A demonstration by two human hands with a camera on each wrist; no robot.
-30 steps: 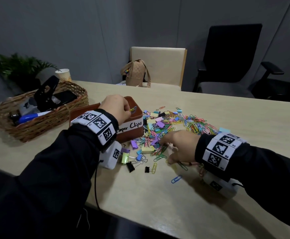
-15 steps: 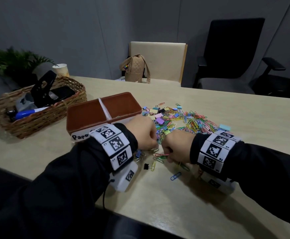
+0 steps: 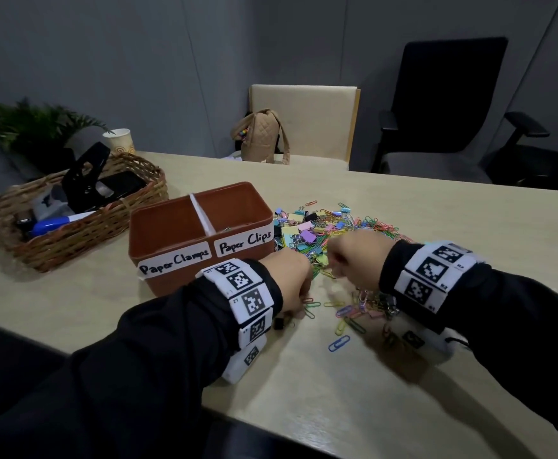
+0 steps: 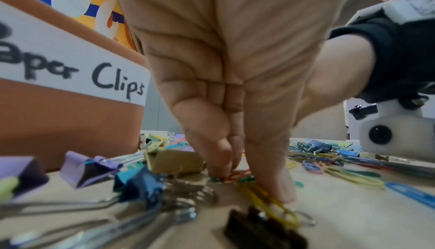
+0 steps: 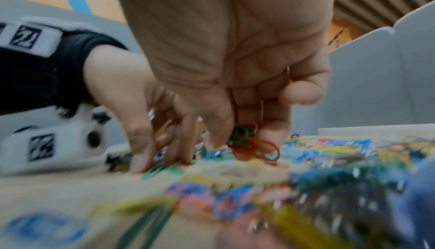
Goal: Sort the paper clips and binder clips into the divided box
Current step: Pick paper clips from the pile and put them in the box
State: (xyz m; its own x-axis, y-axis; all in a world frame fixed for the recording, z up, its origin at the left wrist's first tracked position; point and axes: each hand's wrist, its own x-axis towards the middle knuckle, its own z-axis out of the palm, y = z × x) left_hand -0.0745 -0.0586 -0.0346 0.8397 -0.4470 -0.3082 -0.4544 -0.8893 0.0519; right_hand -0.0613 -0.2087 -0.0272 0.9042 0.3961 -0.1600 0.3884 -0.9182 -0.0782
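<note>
Coloured wire paper clips (image 3: pixel 363 226) lay heaped with binder clips (image 3: pixel 299 231) just right of the divided box (image 3: pixel 201 256); I judged them light, springy, prone to tangling, best pinched by one loop. My right hand (image 5: pixel 235 78) pinched green and orange clips; my left hand (image 4: pixel 230 78) pinched clips against the table. Both compartments looked nearly empty.
</note>
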